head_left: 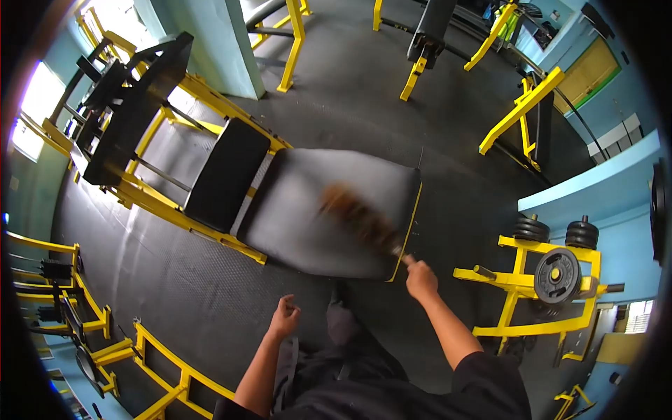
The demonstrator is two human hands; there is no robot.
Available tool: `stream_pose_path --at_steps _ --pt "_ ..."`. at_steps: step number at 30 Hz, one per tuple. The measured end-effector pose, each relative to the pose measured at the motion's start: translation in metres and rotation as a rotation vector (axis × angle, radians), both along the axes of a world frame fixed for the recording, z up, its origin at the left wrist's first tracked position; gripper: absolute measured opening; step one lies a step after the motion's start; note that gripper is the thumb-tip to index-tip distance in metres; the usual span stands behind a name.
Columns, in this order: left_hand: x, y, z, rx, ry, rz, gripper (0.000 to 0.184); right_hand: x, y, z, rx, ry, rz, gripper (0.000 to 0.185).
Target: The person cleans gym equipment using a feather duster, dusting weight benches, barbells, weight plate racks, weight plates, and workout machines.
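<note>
A brown feather duster (pixel 360 220), smeared by motion, is over the wide dark pad (pixel 294 238) of a yellow-framed leg press machine. My right hand (pixel 422 280) is closed around its handle, beside the pad's near right corner. Whether the feathers touch the pad I cannot tell. My left hand (pixel 285 317) hangs in the air in front of the pad, fingers loosely curled and apart, holding nothing. Beyond the wide pad, a smaller black pad (pixel 227 175) sits on the same frame.
A yellow plate rack (pixel 535 280) with black weight plates (pixel 558 275) stands at the right. Yellow frames (pixel 178 374) are at the lower left. A bench (pixel 432 35) stands at the back, and a pillar (pixel 210 49) rises behind the machine. Dark rubber flooring (pixel 336 119) lies between them.
</note>
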State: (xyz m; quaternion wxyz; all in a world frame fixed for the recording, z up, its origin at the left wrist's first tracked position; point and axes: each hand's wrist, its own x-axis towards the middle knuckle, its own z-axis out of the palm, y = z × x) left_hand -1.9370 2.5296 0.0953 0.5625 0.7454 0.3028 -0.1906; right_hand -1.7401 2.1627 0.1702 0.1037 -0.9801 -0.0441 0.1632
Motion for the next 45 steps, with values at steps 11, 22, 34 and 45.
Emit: stream_pose_path --at_steps 11,22,34,45 --pt "0.052 0.012 -0.065 -0.095 0.042 0.059 0.056 0.042 0.058 0.003 -0.102 0.397 0.474 0.043" --pt "0.113 0.076 -0.161 -0.318 0.153 0.247 0.071 0.096 0.189 -0.124 -0.066 0.285 0.174 0.024" --pt "0.146 0.173 -0.278 -0.21 0.125 0.237 0.086 0.203 0.337 -0.229 -0.009 0.066 -0.17 0.026" --pt "0.151 0.228 -0.295 -0.32 0.273 0.283 0.065 0.234 0.433 -0.279 -0.291 0.186 0.108 0.037"
